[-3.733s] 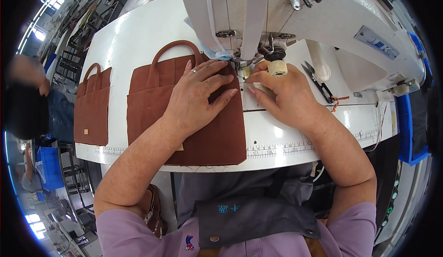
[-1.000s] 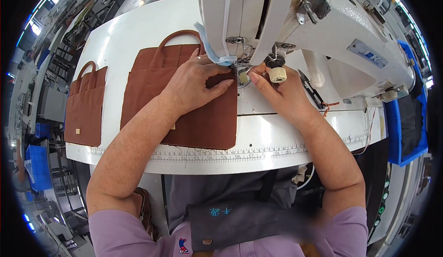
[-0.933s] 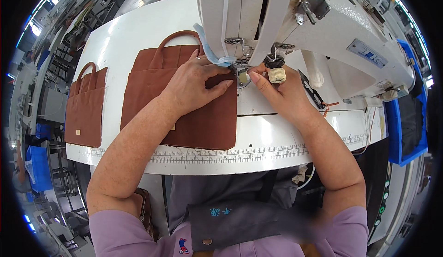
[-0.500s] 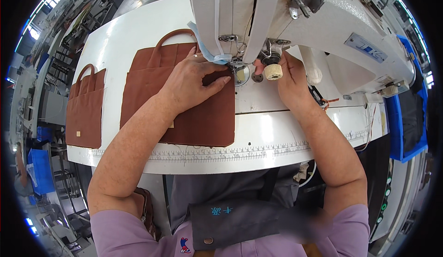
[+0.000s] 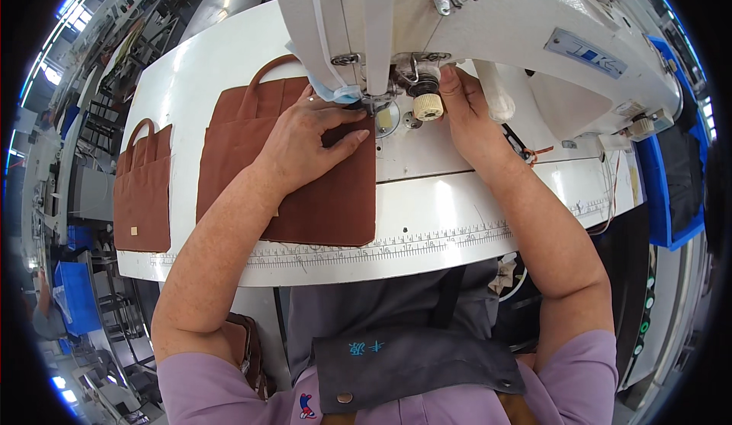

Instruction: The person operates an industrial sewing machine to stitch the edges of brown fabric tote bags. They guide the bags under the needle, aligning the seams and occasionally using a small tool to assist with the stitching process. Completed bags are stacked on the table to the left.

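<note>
A brown bag panel with a looped handle (image 5: 328, 196) lies flat on the white sewing table, its right edge by the presser foot and needle area. My left hand (image 5: 309, 135) rests on its upper part, open, thumb and fingers apart, fingertips beside the needle area. The sewing machine head (image 5: 488, 36) stands above it. My right hand (image 5: 469, 112) is just right of the cream tension knob (image 5: 428, 106), under the machine arm. Its thumb points up; the other fingers are partly hidden, so their grip is unclear. A light blue strip (image 5: 339, 93) hangs by the needle area.
A smaller brown bag piece with a handle (image 5: 143, 189) lies at the table's left. A printed ruler strip (image 5: 427, 243) runs along the front edge. A white thread cone (image 5: 499, 97) stands near my right hand. A blue bin (image 5: 671, 189) with dark material is at far right.
My right hand's fingertips have drawn back from the left of the tension knob to its right side. The left hand stays on the panel. The whole view has shifted slightly.
</note>
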### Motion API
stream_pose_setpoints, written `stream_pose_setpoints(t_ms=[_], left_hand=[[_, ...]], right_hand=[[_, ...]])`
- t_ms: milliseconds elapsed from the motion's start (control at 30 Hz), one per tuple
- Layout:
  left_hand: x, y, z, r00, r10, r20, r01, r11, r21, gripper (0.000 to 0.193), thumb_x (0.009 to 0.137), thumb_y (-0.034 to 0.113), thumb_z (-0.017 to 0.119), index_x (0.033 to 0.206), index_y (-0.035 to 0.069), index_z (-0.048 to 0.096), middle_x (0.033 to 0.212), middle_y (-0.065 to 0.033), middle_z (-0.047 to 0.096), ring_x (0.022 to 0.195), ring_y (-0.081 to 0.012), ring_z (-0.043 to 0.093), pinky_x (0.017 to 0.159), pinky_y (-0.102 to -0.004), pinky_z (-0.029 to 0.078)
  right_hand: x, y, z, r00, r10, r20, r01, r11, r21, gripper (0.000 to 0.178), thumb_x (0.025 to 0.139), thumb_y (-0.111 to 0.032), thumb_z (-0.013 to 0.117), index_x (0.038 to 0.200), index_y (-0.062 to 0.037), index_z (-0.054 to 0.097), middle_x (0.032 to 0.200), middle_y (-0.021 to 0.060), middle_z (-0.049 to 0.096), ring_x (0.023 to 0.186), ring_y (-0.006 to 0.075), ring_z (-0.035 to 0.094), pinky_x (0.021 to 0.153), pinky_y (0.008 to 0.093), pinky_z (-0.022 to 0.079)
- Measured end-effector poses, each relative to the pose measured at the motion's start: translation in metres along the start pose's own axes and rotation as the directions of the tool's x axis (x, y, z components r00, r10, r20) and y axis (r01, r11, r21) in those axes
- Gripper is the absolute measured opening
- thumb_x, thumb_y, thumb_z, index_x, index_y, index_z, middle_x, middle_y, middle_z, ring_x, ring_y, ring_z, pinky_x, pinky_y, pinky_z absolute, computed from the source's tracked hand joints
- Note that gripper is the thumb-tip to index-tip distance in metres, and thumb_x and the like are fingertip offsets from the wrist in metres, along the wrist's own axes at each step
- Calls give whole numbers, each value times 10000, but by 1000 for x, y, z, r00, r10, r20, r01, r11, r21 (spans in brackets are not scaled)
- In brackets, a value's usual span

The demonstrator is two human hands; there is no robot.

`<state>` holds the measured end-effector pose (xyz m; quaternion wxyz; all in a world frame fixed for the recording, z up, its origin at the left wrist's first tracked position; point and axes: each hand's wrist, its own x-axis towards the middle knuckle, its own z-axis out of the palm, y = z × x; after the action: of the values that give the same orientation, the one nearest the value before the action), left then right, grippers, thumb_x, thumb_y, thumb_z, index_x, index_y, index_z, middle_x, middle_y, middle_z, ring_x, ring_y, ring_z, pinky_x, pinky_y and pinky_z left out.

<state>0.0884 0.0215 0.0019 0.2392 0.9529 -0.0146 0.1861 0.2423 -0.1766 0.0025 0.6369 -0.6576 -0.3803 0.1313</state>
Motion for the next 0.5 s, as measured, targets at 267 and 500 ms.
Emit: stream_pose_setpoints(t_ms=[267, 500], left_hand=[[-6, 7, 1, 1000, -13, -2, 13, 1000, 1, 320, 868, 184, 832, 1147, 32, 796, 1255, -204, 734, 1180, -344, 695, 1042, -397, 536], [1, 3, 2, 1000, -13, -16, 14, 1000, 10, 313, 882, 191, 815, 1138, 14, 789, 1120, -200, 769, 1034, -336, 737, 915, -395, 572]], right_hand=[[-5, -5, 1, 999, 45, 9, -45, 999, -19, 557, 1113, -528, 486, 907, -52, 688, 736, 3, 643, 694, 79, 520, 661, 249, 424], [-5, 11, -6, 988, 9, 157, 6, 996, -93, 506, 1138, -404, 417, 981, -41, 732, 801, 12, 692, 730, 76, 534, 684, 249, 438]])
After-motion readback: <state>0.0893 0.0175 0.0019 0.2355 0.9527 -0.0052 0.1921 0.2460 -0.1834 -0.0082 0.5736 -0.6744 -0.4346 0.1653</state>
